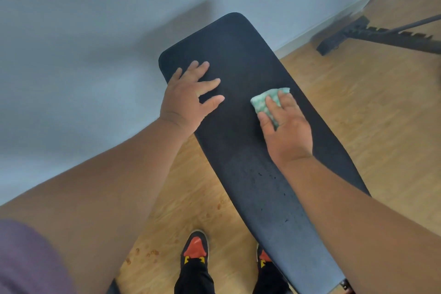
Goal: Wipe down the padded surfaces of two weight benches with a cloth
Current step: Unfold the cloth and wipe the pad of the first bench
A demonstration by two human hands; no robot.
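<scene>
A long black padded bench pad (241, 59) runs from the bottom right up toward a pale wall. My left hand (188, 95) rests flat on its upper left part, fingers spread, holding nothing. My right hand (286, 126) presses a folded green-and-white cloth (265, 102) against the pad near its right edge; the cloth shows beyond the fingertips. The lower stretch of the pad looks duller, with small dark specks.
A wood-look floor (358, 102) lies under and around the bench. A second black bench frame (381, 36) stands at the upper right near the wall's skirting. My two shoes (194, 248) stand on the floor just left of the pad's lower end.
</scene>
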